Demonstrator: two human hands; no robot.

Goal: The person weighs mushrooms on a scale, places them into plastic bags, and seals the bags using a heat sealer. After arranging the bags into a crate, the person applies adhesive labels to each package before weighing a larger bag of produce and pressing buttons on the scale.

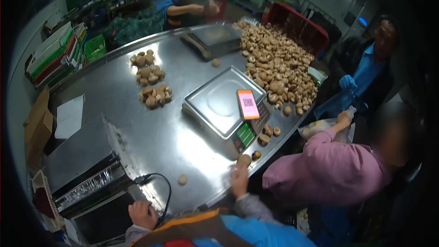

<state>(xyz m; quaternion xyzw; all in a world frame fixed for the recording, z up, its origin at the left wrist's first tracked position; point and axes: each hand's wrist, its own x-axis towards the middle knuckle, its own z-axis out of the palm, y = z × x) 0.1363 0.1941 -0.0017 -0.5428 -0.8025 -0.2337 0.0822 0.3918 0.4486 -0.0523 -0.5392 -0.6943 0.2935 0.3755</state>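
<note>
At the table's near edge, my right hand [238, 182] has its slightly blurred fingertips on a brown mushroom [244, 159]. Beside that mushroom lies a small yellowish-brown piece [256, 155]. My left hand [142, 214] is curled closed at the lower left, close to a black cable [167, 186]; nothing shows in it. A digital scale [215, 105] stands in front of me with a bare pan. An orange-edged card with a QR code [248, 104] rests on its side. A few mushrooms [265, 138] lie right of the scale, and one pale mushroom [182, 179] lies between my hands.
A large mushroom heap [274, 59] spills from a red crate [297, 25]. Three small mushroom piles [155, 96] sit left of the scale. A second scale [214, 39] stands farther back. Co-workers stand across the table and to the right, one in a pink top [329, 169].
</note>
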